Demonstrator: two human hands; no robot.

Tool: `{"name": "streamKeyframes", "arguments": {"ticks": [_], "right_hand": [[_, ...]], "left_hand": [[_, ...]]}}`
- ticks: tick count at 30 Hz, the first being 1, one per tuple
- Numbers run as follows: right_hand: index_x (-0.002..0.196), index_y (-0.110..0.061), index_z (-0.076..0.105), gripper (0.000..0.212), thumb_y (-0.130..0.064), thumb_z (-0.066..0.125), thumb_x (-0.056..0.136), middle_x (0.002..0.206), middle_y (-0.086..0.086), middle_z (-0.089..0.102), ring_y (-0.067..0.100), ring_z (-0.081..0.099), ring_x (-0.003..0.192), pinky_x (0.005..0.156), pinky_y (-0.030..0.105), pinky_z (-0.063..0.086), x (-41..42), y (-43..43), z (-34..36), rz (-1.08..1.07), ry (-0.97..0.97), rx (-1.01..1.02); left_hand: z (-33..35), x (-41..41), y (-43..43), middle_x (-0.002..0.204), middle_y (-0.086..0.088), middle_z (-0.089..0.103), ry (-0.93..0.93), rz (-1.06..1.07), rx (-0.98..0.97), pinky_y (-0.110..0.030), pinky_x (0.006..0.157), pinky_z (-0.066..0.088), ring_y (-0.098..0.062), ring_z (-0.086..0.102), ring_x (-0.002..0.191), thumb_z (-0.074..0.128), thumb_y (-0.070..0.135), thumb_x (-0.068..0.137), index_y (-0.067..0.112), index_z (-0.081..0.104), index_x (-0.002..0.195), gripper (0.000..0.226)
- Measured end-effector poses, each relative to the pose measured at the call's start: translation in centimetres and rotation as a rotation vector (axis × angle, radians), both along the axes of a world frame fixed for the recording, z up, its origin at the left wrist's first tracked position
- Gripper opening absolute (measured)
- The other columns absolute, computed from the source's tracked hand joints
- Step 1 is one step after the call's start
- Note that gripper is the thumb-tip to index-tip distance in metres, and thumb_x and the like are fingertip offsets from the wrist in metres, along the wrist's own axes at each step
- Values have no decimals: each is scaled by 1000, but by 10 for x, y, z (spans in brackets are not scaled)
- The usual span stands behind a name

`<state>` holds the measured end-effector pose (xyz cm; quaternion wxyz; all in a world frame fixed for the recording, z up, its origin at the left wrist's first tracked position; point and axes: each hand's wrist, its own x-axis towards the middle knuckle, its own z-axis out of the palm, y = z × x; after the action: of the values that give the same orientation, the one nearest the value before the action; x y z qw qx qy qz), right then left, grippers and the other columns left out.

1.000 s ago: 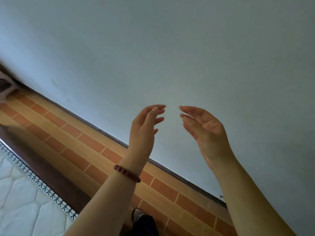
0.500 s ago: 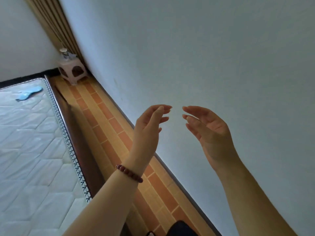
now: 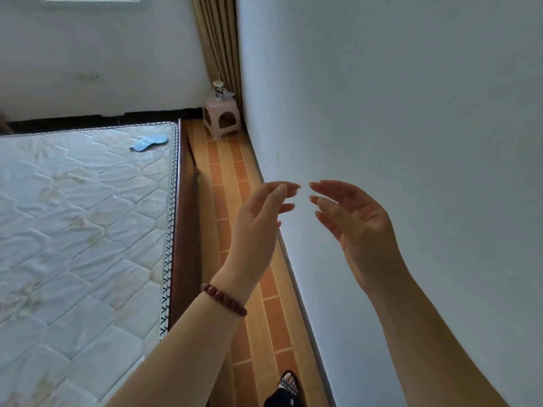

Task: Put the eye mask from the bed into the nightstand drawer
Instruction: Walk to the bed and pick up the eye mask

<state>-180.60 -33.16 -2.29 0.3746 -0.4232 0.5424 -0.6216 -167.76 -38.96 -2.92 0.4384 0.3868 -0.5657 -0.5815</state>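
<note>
A light blue eye mask [image 3: 150, 142] lies flat on the quilted white mattress [image 3: 73, 230], near the bed's far right corner. My left hand [image 3: 258, 221], with a bead bracelet on the wrist, is raised in front of me with fingers apart and nothing in it. My right hand [image 3: 355, 227] faces it a little to the right, also raised and empty. Both hands hover over the floor strip and the wall, far from the mask. No nightstand or drawer shows in the head view.
A narrow strip of orange tiled floor [image 3: 235, 177] runs between the bed's dark wooden frame [image 3: 185, 230] and the white wall [image 3: 411, 113]. At its far end a small pink stool [image 3: 221, 117] carries a cup, beside a tan curtain [image 3: 219, 39]. My sandalled foot [image 3: 286, 387] shows below.
The view has swung left from the bare wall onto the bed, so the mattress, eye mask, stool and curtain came into sight. Both hands kept their raised, open pose.
</note>
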Motion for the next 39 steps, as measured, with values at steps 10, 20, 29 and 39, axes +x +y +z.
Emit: {"name": "streamKeyframes", "arguments": {"ticks": [10,20,29,39], "right_hand": [[95,-34,68,28,-43,67,69,111,-7,72,18,66,108,98,39,50,-10,-104,-7,151,-5,28],[98,-32,66,30,-42,65,70,114,-6,70,19,65,110,100,41,49,-8,-245,-10,158,20,62],[97,-32,66,30,-42,65,69,113,-8,70,18,65,110,98,37,50,29,-390,2,176,-18,36],[100,-30,66,19,-30,65,80,114,-4,70,18,65,110,99,41,50,51,-510,-11,236,0,100]], "left_hand": [[-3,-5,-79,102,6,70,-4,189,32,-34,88,48,-14,65,98,40,29,99,27,65,92,26],[-8,-4,-219,104,4,69,-14,247,55,-40,95,49,-12,66,98,39,30,99,25,64,94,26],[9,29,-360,97,11,70,-26,265,-8,-42,96,49,-11,67,96,42,29,98,31,64,86,26],[-3,53,-466,101,5,71,-28,345,55,-44,96,48,-14,67,97,43,27,98,29,65,86,25]]}}
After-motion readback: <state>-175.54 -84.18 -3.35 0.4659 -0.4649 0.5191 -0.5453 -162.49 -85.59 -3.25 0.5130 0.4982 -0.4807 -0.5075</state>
